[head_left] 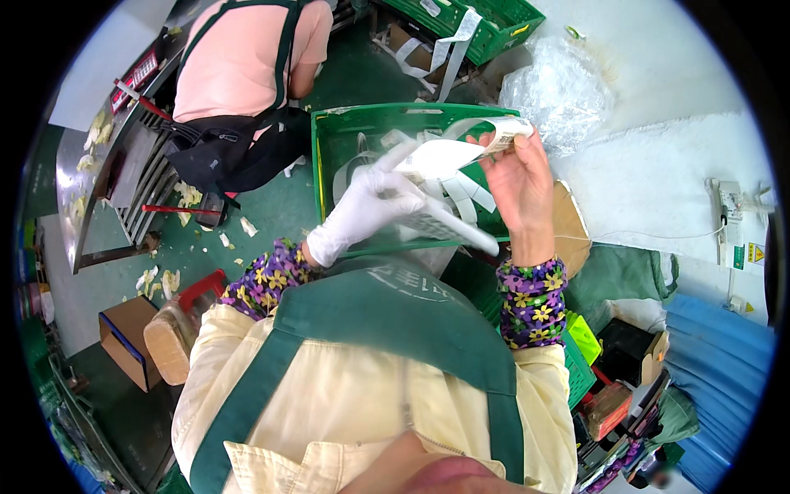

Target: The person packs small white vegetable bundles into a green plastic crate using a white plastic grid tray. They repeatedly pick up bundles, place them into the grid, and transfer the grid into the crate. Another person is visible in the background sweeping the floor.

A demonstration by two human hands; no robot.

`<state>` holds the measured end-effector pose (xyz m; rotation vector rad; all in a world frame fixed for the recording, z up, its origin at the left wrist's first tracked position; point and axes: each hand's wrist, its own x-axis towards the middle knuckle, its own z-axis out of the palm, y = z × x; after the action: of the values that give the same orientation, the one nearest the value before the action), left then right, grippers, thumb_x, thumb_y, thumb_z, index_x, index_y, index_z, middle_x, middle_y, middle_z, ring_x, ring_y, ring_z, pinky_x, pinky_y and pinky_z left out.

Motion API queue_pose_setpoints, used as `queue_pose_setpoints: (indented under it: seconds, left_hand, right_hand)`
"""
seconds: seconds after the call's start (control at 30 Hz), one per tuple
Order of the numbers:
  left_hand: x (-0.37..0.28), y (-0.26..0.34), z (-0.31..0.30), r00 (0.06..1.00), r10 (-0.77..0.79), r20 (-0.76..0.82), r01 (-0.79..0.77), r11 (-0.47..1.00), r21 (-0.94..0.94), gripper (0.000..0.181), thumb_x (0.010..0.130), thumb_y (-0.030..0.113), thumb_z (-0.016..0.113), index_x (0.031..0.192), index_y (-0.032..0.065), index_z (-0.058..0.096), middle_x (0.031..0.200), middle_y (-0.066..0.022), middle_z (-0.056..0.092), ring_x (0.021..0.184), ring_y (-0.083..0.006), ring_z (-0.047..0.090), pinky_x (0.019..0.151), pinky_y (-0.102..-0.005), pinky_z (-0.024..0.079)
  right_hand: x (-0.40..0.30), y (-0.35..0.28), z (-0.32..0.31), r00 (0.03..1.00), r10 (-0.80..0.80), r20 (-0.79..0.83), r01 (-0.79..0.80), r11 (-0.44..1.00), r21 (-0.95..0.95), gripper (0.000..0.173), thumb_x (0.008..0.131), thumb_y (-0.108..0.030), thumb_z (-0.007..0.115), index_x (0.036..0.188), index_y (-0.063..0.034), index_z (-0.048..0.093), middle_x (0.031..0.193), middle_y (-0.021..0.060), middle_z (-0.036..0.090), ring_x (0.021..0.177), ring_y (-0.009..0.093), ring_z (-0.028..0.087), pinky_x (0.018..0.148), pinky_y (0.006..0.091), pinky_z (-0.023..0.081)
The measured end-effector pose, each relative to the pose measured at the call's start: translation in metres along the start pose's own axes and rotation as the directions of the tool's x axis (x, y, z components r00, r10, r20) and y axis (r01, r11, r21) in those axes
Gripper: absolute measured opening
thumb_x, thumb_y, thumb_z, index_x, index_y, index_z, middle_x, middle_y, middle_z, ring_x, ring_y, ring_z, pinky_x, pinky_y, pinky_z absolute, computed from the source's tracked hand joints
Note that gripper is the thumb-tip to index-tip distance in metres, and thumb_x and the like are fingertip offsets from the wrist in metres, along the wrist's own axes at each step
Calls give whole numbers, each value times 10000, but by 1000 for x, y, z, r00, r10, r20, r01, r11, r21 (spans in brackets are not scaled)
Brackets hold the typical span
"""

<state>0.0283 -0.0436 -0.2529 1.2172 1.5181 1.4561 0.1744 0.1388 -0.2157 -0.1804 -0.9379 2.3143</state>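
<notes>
My right hand, bare, pinches a looped strip of printed white labels between thumb and fingers. Opposite it, my left hand wears a thin white glove and grips the strip, its index finger stretched out; motion blurs the fingertips. A blurred length of the strip hangs from the left hand, slanting down to the right. Both hands are above a green plastic crate, in which more white label strips lie in loose curls.
Another person bends beside a metal bench at upper left. Cabbage-leaf scraps litter the green floor. Clear plastic film lies by the right wall, and another green crate is at the top. A cardboard box stands lower left.
</notes>
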Motion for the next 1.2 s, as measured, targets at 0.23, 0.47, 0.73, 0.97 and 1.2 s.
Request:
queue_pose_setpoints:
  seconds: [0.23,0.47,0.73,0.97,1.2]
  left_hand:
    - [-1,-12,4,898,-348,269,411,882,-231,90,831,101,719,877,25,717,856,-5,679,789,-75,600,751,-239,485]
    - [-3,-11,20,897,-348,271,413,879,-237,73,830,90,710,860,23,704,824,7,670,791,-67,592,731,-238,485]
    - [11,23,-21,968,-241,-75,208,930,-302,72,833,77,702,845,6,705,784,-2,664,702,-70,593,651,-222,483]
    - [21,30,0,973,91,212,-143,960,242,61,791,87,744,812,58,694,777,-37,675,721,-153,634,661,-282,497]
    - [1,7,18,917,66,393,-215,912,350,84,766,124,769,802,88,702,859,-56,691,825,-245,651,759,-338,503]
  right_hand:
    - [0,0,-2,990,-138,-35,140,987,73,199,862,-108,587,1048,-102,516,998,86,612,1006,243,571,1093,612,294]
    - [-2,2,-11,970,-236,-64,244,955,171,254,820,-60,589,1068,-79,537,1037,90,618,1039,245,570,1111,606,261]
    - [-38,8,-91,956,-21,-292,-254,437,-863,259,877,-43,553,1127,-13,614,1101,83,658,1001,179,606,931,327,455]
    - [-23,5,-34,818,561,-129,-552,700,-453,646,987,-532,364,1225,33,570,1137,101,647,995,185,608,888,330,469]
    - [50,4,-41,862,399,313,-475,852,222,601,1005,-472,350,1373,-8,449,1160,116,643,1007,237,628,958,430,476]
